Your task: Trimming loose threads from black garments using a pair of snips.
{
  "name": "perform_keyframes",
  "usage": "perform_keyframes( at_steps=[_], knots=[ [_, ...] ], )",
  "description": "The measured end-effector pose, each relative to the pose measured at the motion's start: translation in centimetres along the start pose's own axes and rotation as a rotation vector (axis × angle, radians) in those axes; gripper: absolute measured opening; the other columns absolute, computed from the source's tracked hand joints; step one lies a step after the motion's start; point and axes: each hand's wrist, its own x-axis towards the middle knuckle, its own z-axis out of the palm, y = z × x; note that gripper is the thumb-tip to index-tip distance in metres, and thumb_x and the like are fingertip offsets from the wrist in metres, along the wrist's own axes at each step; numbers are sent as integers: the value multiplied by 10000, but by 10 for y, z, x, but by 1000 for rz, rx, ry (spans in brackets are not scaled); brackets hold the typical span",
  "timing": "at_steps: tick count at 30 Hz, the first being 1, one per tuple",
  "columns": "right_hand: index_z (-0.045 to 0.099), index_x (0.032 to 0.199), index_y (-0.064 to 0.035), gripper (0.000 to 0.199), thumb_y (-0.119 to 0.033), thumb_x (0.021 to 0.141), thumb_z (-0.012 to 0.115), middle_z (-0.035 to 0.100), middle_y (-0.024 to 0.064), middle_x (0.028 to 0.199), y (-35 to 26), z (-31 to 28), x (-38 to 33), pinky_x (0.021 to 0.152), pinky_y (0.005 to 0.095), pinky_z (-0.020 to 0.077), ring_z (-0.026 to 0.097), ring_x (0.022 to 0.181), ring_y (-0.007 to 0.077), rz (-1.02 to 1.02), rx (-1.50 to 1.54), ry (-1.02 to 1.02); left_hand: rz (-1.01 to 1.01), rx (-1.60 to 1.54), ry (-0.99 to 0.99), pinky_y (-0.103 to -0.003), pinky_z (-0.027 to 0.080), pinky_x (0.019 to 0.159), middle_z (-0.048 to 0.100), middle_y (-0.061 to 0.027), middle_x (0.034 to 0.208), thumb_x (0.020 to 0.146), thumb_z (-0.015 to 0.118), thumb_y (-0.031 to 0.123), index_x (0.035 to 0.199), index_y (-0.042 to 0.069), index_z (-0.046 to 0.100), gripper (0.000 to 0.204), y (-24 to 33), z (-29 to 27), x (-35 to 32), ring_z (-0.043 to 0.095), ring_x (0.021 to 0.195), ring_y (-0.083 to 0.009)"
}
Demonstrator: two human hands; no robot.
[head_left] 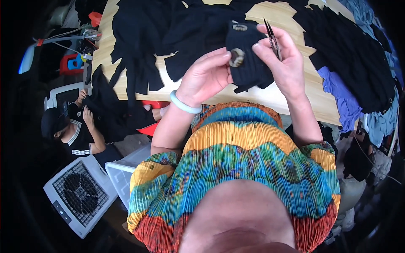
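Black ribbed fabric [249, 67] with round marbled buttons [238, 59], pinched in my left grip [206, 76]; dark pointed metal snips [272, 39] held in my right grip [283, 63]; probably inspecting, next needing steadiness.

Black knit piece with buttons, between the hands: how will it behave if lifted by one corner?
The black knit piece is probably floppy, since its lower edge hangs unevenly. Its ribbed-looking surface may stretch a little. The upper button and lower button look rigid, so likely stiffer spots.
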Motion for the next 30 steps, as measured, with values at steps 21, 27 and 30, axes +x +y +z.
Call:
perform_keyframes(
  at_steps=[21, 27, 30],
  knots=[
    [522, 816, -29, 232, 76, 612, 554, 537, 70, 727, -14, -14, -5, 480, 253, 417, 554, 588, 201, -541, -649, -82, -5, 129, -75, -287, 436, 768, 543, -55, 950, 829, 472, 89, 955, 11, 513, 154, -10, 7, 7, 521, 859, -127],
    [502, 914, 6, 198, 24, 729, 571, 529, -6, 699, -27, -17, -8, 494, 151, 357, 449, 554, 33, -432, -415, 179, 198, 107, -253, -305, 405, 832, 513, -80, 1048, 816, 477, 60, 1130, 8, 434, 322, -11, 5, -1, 499, 953, -168],
    [453, 985, 35, 284, -128, 776, 556, 505, 16, 762, -42, -17, -28, 549, 161, 354, 424, 622, 42, -311, -155, -42, 313, 155, -250, -314, 404, 830, 524, -81, 1030, 803, 500, 56, 1118, 15, 445, 322, -8, 9, -1, 507, 937, -179]
  ],
)
